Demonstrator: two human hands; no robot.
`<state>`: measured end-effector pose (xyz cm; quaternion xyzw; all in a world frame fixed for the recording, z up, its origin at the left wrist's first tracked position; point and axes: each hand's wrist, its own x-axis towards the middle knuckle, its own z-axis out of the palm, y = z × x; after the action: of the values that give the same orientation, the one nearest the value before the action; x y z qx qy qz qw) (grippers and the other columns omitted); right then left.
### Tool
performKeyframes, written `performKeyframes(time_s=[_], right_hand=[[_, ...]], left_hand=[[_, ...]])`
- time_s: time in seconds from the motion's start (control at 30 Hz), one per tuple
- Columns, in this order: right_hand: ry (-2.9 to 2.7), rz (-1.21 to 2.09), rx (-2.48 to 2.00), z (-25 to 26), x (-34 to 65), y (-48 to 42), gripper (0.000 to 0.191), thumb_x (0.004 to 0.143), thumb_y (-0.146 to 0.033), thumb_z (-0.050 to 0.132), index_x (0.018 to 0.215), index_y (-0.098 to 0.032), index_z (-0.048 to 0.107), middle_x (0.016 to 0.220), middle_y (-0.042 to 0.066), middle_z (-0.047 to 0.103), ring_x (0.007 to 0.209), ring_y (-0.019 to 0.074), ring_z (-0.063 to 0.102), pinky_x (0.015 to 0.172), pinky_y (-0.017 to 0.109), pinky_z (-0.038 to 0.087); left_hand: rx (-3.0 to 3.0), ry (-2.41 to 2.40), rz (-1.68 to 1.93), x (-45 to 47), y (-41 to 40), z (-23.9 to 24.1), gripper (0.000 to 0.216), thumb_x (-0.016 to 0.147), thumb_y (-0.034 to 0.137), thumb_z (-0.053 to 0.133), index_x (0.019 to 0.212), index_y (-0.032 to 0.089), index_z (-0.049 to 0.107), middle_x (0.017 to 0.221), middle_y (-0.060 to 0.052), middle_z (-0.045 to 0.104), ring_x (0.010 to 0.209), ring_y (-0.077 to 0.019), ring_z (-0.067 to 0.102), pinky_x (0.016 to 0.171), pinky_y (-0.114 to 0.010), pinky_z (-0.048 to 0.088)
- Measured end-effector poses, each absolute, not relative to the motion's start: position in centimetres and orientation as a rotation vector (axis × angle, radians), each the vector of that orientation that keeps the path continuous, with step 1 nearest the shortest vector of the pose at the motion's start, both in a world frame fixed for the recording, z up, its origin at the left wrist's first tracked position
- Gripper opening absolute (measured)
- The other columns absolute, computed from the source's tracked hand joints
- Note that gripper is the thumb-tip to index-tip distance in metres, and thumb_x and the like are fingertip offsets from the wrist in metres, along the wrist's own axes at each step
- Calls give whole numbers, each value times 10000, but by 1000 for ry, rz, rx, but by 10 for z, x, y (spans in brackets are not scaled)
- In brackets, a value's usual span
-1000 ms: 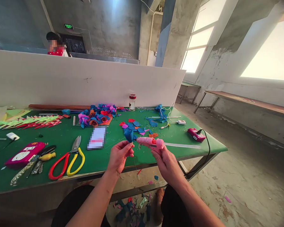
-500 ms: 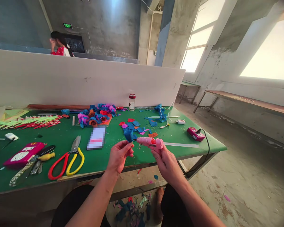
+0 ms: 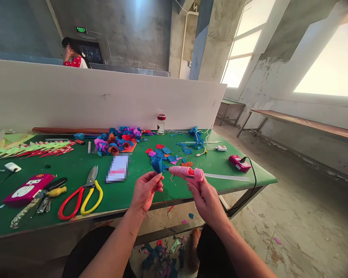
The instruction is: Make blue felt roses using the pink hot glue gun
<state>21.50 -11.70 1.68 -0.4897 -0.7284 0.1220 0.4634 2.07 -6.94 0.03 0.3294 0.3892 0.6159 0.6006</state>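
Between the thumb and fingers of my left hand [image 3: 147, 190] I pinch a blue paper flower [image 3: 156, 165] by its base, a thin strand hanging below. My right hand [image 3: 204, 199] is wrapped round the handle of a pink hot glue gun [image 3: 188, 172]. A long clear glue stick [image 3: 227, 177] sticks out of its back end. The gun's dark nozzle points left at the flower, a small gap away from it. Loose blue, red and pink petals [image 3: 166, 151] lie on the green table [image 3: 145, 193] just behind.
Red-and-yellow-handled scissors [image 3: 88, 191], a phone [image 3: 117, 168] and a magenta box [image 3: 29, 189] lie left. Finished paper flowers [image 3: 118, 139] and a lidded jar [image 3: 161, 124] stand before a white board [image 3: 104, 96]. A magenta power socket [image 3: 239, 163] sits right. A person [image 3: 74, 56] is beyond the board.
My right hand has drawn the glue gun slightly right, so its nozzle is farther from the blue flower. My left hand has hardly moved.
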Motion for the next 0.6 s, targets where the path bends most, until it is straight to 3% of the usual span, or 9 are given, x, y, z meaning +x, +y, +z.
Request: performKeyframes(time_s=[0.2, 0.6], right_hand=[[-1804, 318, -1155, 19, 212, -121, 175, 946, -293, 411, 1032, -184, 517, 771, 39, 641, 618, 162, 560, 570, 256, 426], [-1888, 217, -1120, 18, 209, -120, 179, 949, -262, 408, 1021, -175, 547, 881, 89, 683, 756, 207, 655, 664, 272, 478]], left_hand=[[761, 852, 1392, 20, -67, -5, 251, 586, 242, 840, 734, 135, 668, 703, -32, 695, 528, -83, 571, 459, -195, 458], [894, 830, 1381, 21, -71, -3, 230, 621, 259, 821, 772, 136, 700, 631, -5, 664, 530, -87, 566, 489, -206, 478]])
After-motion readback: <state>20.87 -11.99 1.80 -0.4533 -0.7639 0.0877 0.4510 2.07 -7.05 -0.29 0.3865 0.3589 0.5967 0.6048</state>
